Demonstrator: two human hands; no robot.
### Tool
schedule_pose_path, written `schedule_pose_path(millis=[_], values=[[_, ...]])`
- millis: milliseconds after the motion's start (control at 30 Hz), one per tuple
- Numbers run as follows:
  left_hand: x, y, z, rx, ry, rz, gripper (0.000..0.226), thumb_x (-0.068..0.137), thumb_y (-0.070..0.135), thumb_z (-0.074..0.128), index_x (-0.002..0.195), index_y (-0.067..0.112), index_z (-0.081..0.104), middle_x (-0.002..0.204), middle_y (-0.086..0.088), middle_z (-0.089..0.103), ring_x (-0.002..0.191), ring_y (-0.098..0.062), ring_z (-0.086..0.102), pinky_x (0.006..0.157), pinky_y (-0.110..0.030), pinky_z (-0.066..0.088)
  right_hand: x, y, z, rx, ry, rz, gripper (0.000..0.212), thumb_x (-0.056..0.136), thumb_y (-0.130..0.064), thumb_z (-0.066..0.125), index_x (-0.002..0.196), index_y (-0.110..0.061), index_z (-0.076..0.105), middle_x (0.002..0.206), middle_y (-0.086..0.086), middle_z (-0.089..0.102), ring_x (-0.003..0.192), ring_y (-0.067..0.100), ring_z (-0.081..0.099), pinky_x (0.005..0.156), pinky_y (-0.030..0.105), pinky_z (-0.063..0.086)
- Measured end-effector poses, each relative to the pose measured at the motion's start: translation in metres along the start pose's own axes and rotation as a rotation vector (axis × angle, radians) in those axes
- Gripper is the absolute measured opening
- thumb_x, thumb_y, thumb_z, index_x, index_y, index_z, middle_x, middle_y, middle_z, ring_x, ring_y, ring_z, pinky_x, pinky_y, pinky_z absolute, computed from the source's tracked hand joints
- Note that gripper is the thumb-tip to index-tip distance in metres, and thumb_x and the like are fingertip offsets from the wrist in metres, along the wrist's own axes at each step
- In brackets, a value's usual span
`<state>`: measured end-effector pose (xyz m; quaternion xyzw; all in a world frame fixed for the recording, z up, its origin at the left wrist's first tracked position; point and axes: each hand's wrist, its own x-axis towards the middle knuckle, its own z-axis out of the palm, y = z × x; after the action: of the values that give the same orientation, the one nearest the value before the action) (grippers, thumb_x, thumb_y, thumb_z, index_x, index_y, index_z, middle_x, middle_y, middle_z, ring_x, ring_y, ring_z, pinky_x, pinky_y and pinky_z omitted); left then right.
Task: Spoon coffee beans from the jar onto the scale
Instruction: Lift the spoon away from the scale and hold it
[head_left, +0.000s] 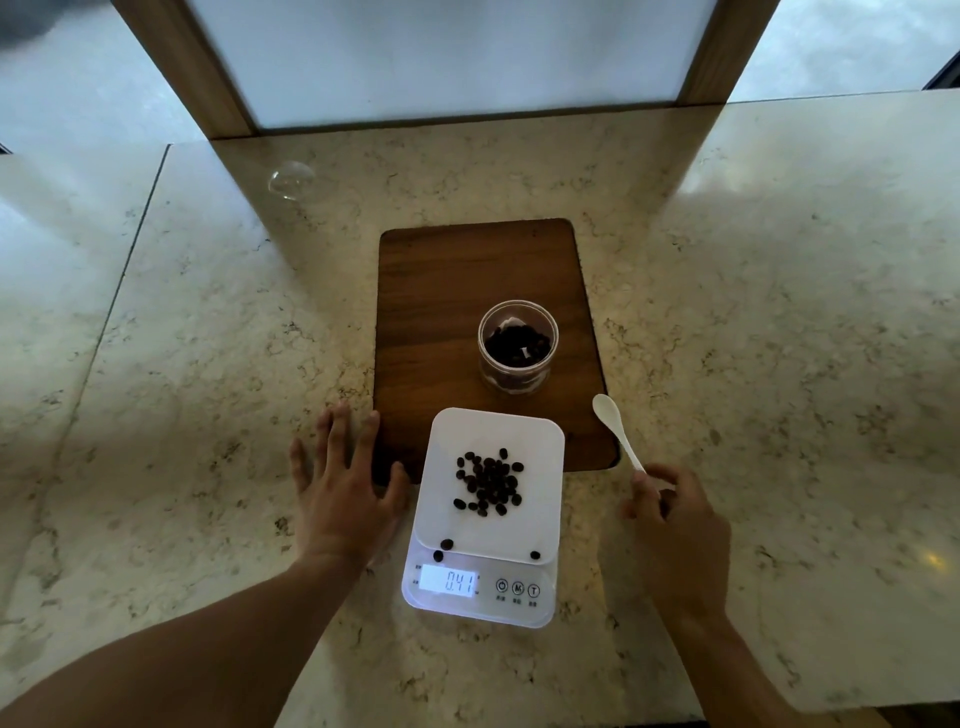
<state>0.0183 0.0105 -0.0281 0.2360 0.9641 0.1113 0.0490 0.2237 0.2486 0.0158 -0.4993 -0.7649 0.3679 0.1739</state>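
Note:
A white digital scale (540, 447) sits near the counter's front, its display reading 0.41. A pile of dark coffee beans (490, 481) lies on its platform, with three stray beans near its front edge. Behind it an open clear glass jar (518, 347) with beans inside stands upright on a wooden board (441, 312). My right hand (675, 525) pinches the handle of a white spoon (615, 428), held right of the scale; its bowl looks empty. My left hand (345, 488) rests flat on the counter, fingers spread, left of the scale, thumb near the board's corner.
The marble counter (208, 364) stretches wide on both sides. A clear glass lid or dome (291, 179) lies at the far left. A wooden-framed panel (441, 57) rises along the counter's back edge.

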Motion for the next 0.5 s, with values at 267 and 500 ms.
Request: schedule_pose_path(millis=[267, 500], values=[[0.000, 0.000, 0.000, -0.006, -0.010, -0.015, 0.073, 0.088, 0.057, 0.028, 0.154, 0.028, 0.024, 0.167, -0.010, 0.010, 0.153, -0.020, -0.008, 0.121, -0.054, -0.004, -0.011, 0.003, 0.003, -0.280, -0.088, -0.096, 0.010, 0.094, -0.034, 0.055, 0.093, -0.024, 0.052, 0.050, -0.010, 0.054, 0.038, 0.005, 0.051, 0.037, 0.021, 0.037], [0.000, 0.000, 0.002, -0.023, 0.015, -0.008, 0.072, 0.088, 0.056, 0.030, 0.153, 0.027, 0.027, 0.166, -0.010, 0.013, 0.153, -0.022, -0.004, 0.121, -0.054, -0.003, -0.013, 0.001, 0.006, -0.406, -0.200, -0.156, 0.018, 0.093, -0.040, 0.053, 0.083, -0.026, 0.049, 0.052, -0.010, 0.053, 0.041, 0.007, 0.051, 0.042, 0.028, 0.048]])
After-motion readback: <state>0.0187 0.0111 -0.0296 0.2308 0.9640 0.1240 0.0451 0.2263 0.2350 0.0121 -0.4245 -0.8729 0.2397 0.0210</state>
